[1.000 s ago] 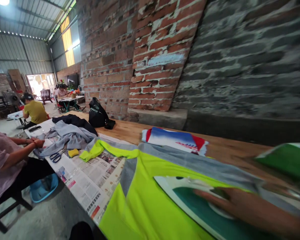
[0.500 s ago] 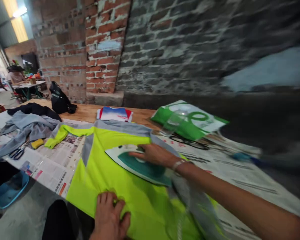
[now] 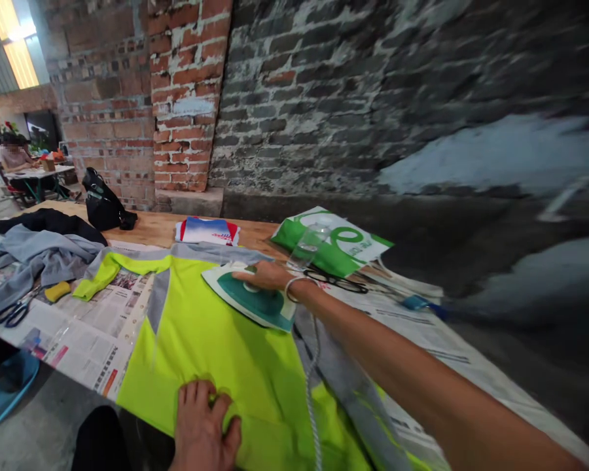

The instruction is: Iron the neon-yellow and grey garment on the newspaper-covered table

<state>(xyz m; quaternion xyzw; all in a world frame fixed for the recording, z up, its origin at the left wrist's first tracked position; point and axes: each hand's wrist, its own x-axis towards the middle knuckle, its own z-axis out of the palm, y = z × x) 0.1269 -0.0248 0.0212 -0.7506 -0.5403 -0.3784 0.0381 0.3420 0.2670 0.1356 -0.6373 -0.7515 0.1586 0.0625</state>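
The right hand [image 3: 269, 276] is closed over the top of a green-and-white steam iron [image 3: 248, 299], fingers reaching forward along it, and the iron sits directly under that hand on a neon-yellow shirt [image 3: 216, 353] with grey panels. The iron's long axis runs diagonally, its pointed nose aimed away to the left of the hand and its broad heel toward the right forearm. A white braided cord [image 3: 313, 386] drops from just beyond the right wrist across the shirt, and a bracelet [image 3: 292, 286] circles that wrist. The left hand [image 3: 206, 418] lies open, fingers spread and slightly curled on the shirt's near part, well apart from the iron, which is much closer to the right hand. The shirt lies flat across newspaper [image 3: 95, 347] on a wooden desk [image 3: 147, 227]. Beyond the right hand are a green-and-white bag [image 3: 324, 252], a clear plastic cup [image 3: 309, 245] and a pair of glasses [image 3: 336, 281]. Further off to the left of the hand lie a folded blue, white and red shirt [image 3: 207, 230], a yellow sponge [image 3: 57, 291], black-handled scissors [image 3: 14, 313] and a heap of grey cloth [image 3: 36, 258].
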